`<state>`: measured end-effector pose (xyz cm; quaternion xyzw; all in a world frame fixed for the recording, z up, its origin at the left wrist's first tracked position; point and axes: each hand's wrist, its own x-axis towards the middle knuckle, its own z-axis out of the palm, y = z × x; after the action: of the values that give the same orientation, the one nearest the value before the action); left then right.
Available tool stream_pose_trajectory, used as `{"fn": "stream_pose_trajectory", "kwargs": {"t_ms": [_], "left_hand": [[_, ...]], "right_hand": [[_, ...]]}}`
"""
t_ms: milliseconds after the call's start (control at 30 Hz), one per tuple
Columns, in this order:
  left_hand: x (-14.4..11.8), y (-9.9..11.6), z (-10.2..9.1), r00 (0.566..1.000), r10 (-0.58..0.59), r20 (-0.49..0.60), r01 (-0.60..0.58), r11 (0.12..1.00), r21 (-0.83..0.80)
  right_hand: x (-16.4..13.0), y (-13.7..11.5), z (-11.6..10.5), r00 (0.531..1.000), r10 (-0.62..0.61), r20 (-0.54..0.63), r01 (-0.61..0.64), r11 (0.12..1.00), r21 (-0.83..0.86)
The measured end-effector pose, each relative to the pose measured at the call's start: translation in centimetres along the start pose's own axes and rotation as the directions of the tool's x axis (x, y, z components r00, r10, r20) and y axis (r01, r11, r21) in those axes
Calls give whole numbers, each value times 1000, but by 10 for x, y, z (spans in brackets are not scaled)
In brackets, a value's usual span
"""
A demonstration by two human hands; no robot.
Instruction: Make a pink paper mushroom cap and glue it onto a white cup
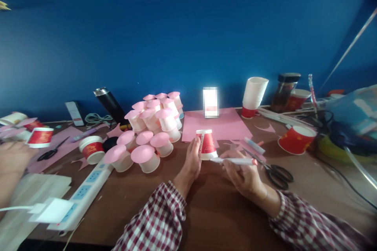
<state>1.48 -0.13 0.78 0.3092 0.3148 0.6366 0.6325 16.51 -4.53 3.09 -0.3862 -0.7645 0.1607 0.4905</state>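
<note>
My left hand (193, 159) grips a red and white paper cup (208, 146) by its left side, holding it upside down, the wider rim at the bottom. In my right hand (246, 176) is a white marker pen (240, 161) with a reddish end, its tip at the cup's lower rim. Whether the tip touches the cup I cannot tell. Behind the cup lies a sheet of pink paper (226, 123). Black-handled scissors (278, 174) rest beside my right wrist. Left of my hands stand several paper cups topped with pink paper discs (145, 154).
A power strip (85, 192) with a white charger (55, 210) lies front left. Another person's hand (14, 160) is at the far left. A black flask (110, 106) leans behind. Stacked white cups (255, 94), a red cup (297, 140) and a jar (284, 92) stand right.
</note>
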Motion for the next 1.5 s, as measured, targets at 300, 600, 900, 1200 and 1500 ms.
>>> {"fn": "stream_pose_trajectory", "kwargs": {"t_ms": [300,600,900,1200,1500], "left_hand": [[-2,0,3,999,40,-10,-39,994,104],[-2,0,4,998,54,14,-55,992,117],[-2,0,2,997,72,-5,-71,991,114],[0,-1,-1,996,84,-9,-82,988,128],[1,-3,-2,999,40,-10,-39,998,47]], "right_hand": [[-2,2,2,996,34,81,-34,999,-1],[-1,2,2,992,52,118,-50,998,-26],[0,0,2,997,43,66,-40,998,-55],[2,3,0,995,74,67,-72,997,-38],[3,8,-2,996,75,41,-73,997,-40]]}}
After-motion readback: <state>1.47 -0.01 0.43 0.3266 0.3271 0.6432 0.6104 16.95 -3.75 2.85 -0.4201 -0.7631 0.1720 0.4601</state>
